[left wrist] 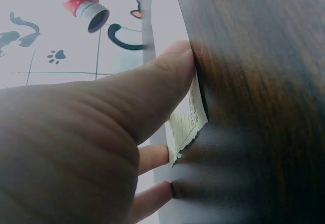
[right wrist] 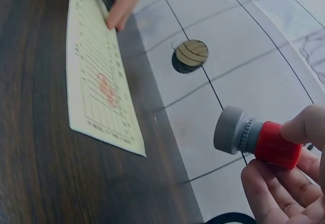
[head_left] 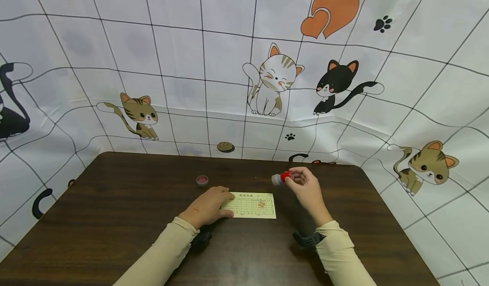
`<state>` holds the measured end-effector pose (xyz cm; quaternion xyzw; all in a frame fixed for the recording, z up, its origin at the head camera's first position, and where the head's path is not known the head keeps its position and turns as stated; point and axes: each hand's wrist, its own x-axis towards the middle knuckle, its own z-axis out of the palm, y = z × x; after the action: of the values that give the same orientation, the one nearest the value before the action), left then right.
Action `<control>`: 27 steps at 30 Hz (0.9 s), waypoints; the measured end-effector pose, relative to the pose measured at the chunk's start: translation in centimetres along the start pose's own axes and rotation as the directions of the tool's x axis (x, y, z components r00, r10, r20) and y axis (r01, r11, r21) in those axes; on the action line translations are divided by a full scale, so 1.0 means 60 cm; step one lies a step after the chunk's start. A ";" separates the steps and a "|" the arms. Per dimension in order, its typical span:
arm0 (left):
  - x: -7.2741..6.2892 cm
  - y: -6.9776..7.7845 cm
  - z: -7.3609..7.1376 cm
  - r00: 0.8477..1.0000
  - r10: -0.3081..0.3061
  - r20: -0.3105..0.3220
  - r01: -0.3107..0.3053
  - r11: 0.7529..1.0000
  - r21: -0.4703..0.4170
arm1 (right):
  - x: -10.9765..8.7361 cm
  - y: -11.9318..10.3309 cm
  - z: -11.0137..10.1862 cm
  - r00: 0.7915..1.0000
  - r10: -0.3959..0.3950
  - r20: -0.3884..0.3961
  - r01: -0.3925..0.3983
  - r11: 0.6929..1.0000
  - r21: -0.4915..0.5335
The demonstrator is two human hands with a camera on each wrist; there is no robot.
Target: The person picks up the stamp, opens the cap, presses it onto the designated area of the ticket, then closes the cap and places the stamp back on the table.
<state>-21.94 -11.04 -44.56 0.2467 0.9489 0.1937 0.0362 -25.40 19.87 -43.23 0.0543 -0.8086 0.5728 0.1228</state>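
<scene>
A pale yellow printed form pad (head_left: 252, 205) lies on the table, with a red stamp mark near its right side. My left hand (head_left: 210, 206) presses on the pad's left end, thumb at the near edge and fingers at the far edge. The thumb reaches over the paper in the left wrist view. To the right, off the table, my right hand (head_left: 307, 190) pinches the red handle of a round stamp (right wrist: 254, 137). Its grey end points left, toward the pad's side and apart from it.
A small round cap (head_left: 202, 180) with a dark reddish inside sits on the brown wooden table (head_left: 114, 205), beyond the left hand. A white cloth with printed cats (head_left: 183, 57) hangs behind the table. Dark bands circle both wrists.
</scene>
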 end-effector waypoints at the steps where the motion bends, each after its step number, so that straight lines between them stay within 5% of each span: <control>1: 0.000 0.001 0.000 1.000 -0.001 0.004 0.001 1.000 0.003 | 0.000 0.002 -0.004 1.000 0.008 -0.009 -0.008 1.000 0.011; 14: -0.003 0.003 -0.004 1.000 0.027 0.003 -0.027 0.999 0.018 | -0.004 0.022 -0.026 0.998 0.048 -0.046 -0.042 0.993 0.111; 27: 0.003 0.003 -0.007 1.000 -0.012 0.028 0.011 1.000 0.023 | 0.000 0.028 -0.026 0.997 0.061 -0.053 -0.054 0.990 0.132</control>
<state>-22.08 -10.97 -44.10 0.2444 0.9518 0.1789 0.0479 -25.57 21.89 -44.25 0.0224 -0.7669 0.6289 0.1254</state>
